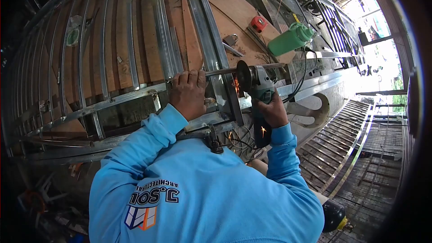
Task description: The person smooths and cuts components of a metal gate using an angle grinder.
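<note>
My right hand (272, 110) is wrapped round the body of an angle grinder (262, 85). The grinder's dark disc (244, 76) stands upright against a thin metal bar (220, 71), and orange sparks spray down beside it. My left hand (189, 93) grips the bar to the left of the disc, its fingers curled over the top. Under the bar, metal rails (209, 31) run away from me. The exact contact between disc and bar is partly hidden by the disc.
A green bottle (290, 39), a red tape measure (258, 24) and a padlock (230, 40) lie on the wooden board beyond. A barred metal frame (105, 36) spans the left. The grinder's black cable (302, 78) loops at the right, near another metal grille (335, 146).
</note>
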Tool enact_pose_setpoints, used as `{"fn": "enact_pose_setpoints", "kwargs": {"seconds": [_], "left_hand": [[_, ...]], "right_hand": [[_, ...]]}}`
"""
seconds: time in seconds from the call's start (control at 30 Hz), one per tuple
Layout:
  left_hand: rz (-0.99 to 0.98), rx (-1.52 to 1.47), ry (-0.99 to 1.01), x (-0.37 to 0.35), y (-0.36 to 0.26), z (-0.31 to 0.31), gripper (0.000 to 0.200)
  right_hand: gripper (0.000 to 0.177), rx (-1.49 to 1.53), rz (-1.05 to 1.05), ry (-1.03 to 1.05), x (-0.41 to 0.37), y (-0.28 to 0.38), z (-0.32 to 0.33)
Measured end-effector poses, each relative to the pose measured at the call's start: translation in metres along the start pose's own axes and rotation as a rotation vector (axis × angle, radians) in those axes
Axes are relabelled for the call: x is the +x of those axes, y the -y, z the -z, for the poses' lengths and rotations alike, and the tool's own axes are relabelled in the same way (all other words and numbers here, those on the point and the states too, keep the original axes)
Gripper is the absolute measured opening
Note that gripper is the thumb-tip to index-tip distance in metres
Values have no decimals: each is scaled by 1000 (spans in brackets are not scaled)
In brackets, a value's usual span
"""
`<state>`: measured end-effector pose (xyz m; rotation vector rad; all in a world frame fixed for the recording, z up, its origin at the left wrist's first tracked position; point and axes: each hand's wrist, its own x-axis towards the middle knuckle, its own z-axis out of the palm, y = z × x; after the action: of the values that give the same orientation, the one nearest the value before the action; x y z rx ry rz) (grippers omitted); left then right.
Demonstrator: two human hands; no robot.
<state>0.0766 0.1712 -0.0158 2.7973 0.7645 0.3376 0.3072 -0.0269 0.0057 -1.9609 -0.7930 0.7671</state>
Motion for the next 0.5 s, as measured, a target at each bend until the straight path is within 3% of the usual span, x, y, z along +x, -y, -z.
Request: {"fn": "enact_pose_setpoints", "kwargs": {"seconds": [0.17, 0.27, 0.37, 0.5], "left_hand": [[4, -14, 23, 2, 2, -3, 75], [46, -32, 55, 1, -4, 7, 91], [23, -51, 0, -1, -2, -1, 94], [-3, 22, -21, -3, 1, -8, 97]], "right_hand": [[65, -7, -34, 13, 0, 10, -3], [64, -88, 30, -7, 3, 4, -4], [66, 16, 56, 2, 8, -7, -6], [69, -74, -23, 22, 7, 8, -2]]}}
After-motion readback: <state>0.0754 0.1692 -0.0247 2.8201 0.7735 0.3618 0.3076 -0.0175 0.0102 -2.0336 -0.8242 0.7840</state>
